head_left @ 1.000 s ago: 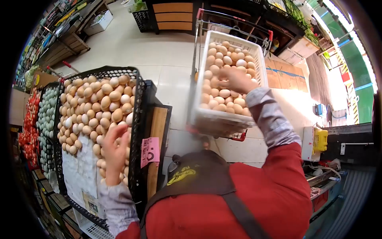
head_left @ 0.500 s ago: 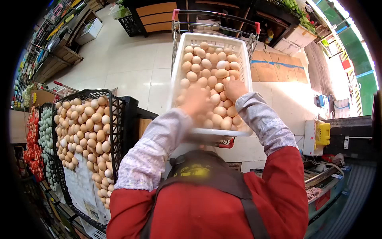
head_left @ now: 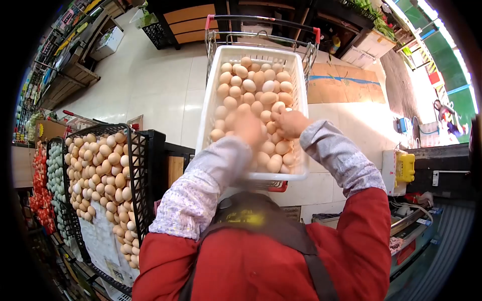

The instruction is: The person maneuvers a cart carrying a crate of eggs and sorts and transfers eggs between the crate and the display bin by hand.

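Observation:
A white plastic basket (head_left: 202, 125) full of brown and cream eggs (head_left: 249, 85) is in front of me, on a metal shopping cart. My left hand (head_left: 247, 126) is over the eggs in the left-middle part, palm down and smeared by motion; its fingers cannot be made out. Close beside it on the right, my right hand (head_left: 292, 123) is in the basket with curled fingers, closed on an egg (head_left: 288, 109) that is mostly hidden behind them. Other eggs touch or lie just under both hands.
A black crate (head_left: 138, 175) of eggs stands at left, paper showing in its lower part. Beyond it are a crate of greenish eggs (head_left: 56, 175) and red net bags (head_left: 41, 188). The cart handle (head_left: 261, 18) is at the far side; flattened cardboard (head_left: 344, 83) lies right.
The view has shifted, so the basket sits slightly lower and further left. Both hands remain among the eggs, now closer together. A person has come into sight at the far right.

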The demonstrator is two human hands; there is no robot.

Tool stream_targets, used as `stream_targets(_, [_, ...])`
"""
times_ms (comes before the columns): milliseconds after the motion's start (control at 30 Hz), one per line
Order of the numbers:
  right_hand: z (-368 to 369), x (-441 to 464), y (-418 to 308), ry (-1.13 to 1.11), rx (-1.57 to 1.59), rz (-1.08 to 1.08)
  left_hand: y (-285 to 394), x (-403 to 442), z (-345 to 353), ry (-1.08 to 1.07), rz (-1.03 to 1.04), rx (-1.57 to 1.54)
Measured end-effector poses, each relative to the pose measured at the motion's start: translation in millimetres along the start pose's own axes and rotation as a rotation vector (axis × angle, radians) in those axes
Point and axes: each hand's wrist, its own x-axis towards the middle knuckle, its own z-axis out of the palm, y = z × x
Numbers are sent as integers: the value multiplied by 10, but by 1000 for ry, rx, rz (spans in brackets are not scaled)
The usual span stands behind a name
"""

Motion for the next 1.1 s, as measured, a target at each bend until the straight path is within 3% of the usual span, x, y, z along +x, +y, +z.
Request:
stream_targets(67, [-130,-164,-168,82,-20,-78,13,79,182,88,-57,20])
stream_targets(100, [-109,-174,-199,107,74,-76,117,-47,-223,-25,-183,-150])
stream_targets(133, [-193,-246,-264,139,-73,-197,155,-101,-385,-16,-176,-152])
stream_targets(233, [31,-200,-254,244,-156,-148,100,-134,-431,-53,-167,-263])
stream_targets(300, [199,-133,-193,609,-227,-184,58,-115,-310,2,-176,-283])
stream_targets(333, [265,-92,-167,614,-235,-188,35,-108,-292,18,-139,-245])
stream_targets(367, [309,-57,-141,610,-181,-184,-106,95,-23,-141,-204,-385])
stream_targets(467, [222,-82,-126,594,-90,-211,-92,61,-140,-186,-149,-440])
stream_targets(700, [-86,-300,-263,681,-255,-401,18,-117,-252,-92,-287,-304])
stream_targets(767, [-17,-260,-244,708,-259,-401,-87,-198,-318,-143,-17,-329])
stream_targets(900, [222,-50,-100,542,-106,-319,-196,-4,-96,-269,-182,-584])
stream_targets(967, [171,-70,-57,463,44,-300,-202,19,119,41,-106,-682])
stream_targets(1033, [-31,-129,-44,271,185,-283,-213,3,110,154,-79,-674])
stream_targets(1067, [-121,-120,-15,117,248,-279,-221,-27,-44,113,-86,-620])
stream_targets(1100, [-216,-142,-59,111,252,-281,-200,-96,-227,108,-91,-622])
